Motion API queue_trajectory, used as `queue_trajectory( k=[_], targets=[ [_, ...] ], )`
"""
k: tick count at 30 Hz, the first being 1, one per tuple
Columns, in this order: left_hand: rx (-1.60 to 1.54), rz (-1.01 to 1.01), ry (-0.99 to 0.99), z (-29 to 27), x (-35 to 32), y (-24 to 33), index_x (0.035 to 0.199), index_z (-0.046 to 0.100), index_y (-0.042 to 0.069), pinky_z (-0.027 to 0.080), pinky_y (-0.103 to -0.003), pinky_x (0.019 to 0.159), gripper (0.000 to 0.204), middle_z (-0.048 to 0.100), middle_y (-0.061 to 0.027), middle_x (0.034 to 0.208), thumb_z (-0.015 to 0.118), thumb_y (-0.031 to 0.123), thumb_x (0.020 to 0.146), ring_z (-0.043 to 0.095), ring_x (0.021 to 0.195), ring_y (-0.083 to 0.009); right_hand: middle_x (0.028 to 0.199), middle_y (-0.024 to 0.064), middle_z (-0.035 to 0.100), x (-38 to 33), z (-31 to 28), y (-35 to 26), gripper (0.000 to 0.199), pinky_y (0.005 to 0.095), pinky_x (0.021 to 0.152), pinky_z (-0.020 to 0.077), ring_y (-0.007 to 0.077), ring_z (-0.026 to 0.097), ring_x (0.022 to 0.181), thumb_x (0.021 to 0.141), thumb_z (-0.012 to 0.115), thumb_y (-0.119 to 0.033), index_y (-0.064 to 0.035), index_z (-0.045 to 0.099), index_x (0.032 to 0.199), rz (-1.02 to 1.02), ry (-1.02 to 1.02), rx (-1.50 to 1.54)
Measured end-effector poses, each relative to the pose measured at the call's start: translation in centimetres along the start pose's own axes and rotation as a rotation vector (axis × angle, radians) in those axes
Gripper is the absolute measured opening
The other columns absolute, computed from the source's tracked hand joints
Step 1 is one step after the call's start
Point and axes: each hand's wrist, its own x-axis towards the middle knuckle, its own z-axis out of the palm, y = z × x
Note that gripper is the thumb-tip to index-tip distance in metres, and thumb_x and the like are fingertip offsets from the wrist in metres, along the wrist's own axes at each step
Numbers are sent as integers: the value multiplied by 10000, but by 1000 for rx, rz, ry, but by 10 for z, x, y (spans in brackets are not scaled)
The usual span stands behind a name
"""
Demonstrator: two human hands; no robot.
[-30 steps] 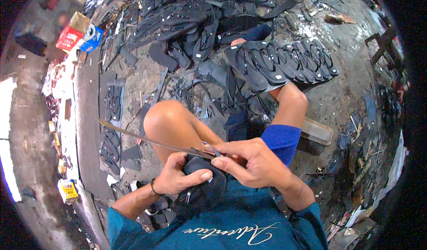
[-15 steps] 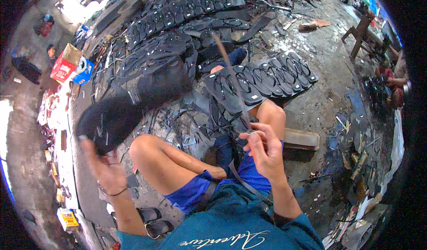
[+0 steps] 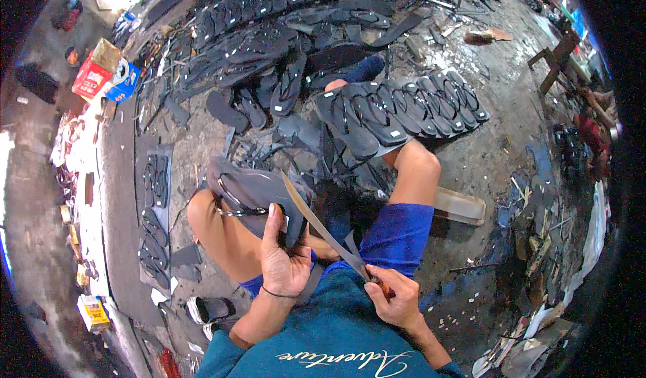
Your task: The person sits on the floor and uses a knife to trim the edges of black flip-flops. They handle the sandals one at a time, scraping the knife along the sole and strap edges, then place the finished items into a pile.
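Grey concrete floor [image 3: 484,156] around you is strewn with rows of black sandals [image 3: 404,109]. Your left hand [image 3: 282,260] is closed around a dark sandal sole [image 3: 252,193] resting over your left knee. Your right hand [image 3: 393,297] grips the handle of a long knife [image 3: 319,223], its blade slanting up and left from that hand to meet the sole's near edge.

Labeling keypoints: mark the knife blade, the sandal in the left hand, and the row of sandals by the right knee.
knife blade [image 3: 316,220], head view, mid-blade.
sandal [image 3: 245,186], head view, upper sole surface.
row of sandals [image 3: 404,112], head view, middle pair's sole.
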Motion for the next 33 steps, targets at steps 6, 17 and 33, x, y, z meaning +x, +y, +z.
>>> queue_trajectory(
  k=[6, 17, 33],
  targets=[
    [151, 58, -6, -37, -13, -8, 1004, 637, 94, 563, -298, 762, 169, 682, -11, 945, 619, 222, 896, 660, 853, -147, 835, 123, 683, 5, -4, -19, 257, 315, 570, 530, 208, 642, 607, 813, 717, -154, -45, 684, 1043, -27, 17, -98],
    [203, 45, -27, -107, -26, -10, 1202, 545, 45, 513, -371, 914, 365, 639, -74, 1079, 614, 146, 858, 633, 994, -213, 975, 187, 671, 76, 52, -42, 302, 380, 688, 555, 334, 670, 837, 854, 627, -143, -70, 624, 1147, -137, -179, 39],
    [-56, 31, 117, -98, -30, 14, 1016, 594, 15, 608, -275, 555, 338, 667, -106, 848, 552, 342, 943, 679, 673, -181, 930, 184, 686, 82, 79, -23, 276, 368, 614, 544, 297, 680, 694, 847, 665, -188, -70, 667, 1096, -72, -264, 32]
  ],
)
